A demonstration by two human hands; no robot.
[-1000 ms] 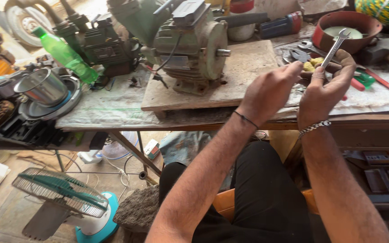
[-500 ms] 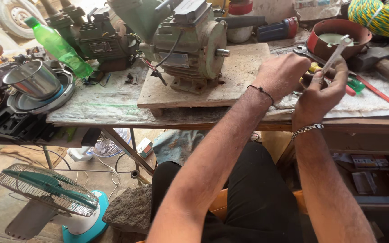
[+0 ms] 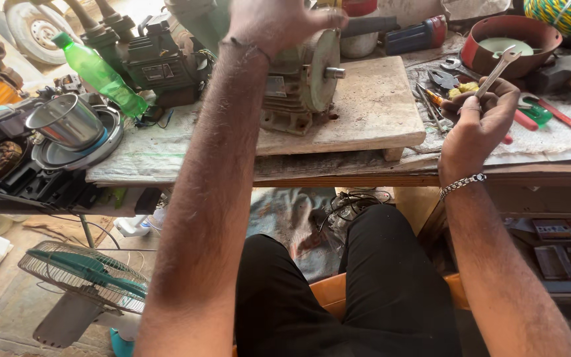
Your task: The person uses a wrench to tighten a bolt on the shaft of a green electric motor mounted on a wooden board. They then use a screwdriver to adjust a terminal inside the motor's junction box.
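Right hand (image 3: 474,122): fingers clamped on a slim steel spanner (image 3: 497,71). Left hand (image 3: 272,23): fingers spread apart over the grey-green electric motor (image 3: 302,82), which bears a small rectangular plate label, on the surface (image 3: 166,155).

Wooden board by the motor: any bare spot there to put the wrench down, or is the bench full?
The wooden board is bare to the right of the motor, below its shaft. Right of the board, around the right hand holding the wrench, loose tools crowd the bench. Left of the motor, the green bottle and steel pot fill it.
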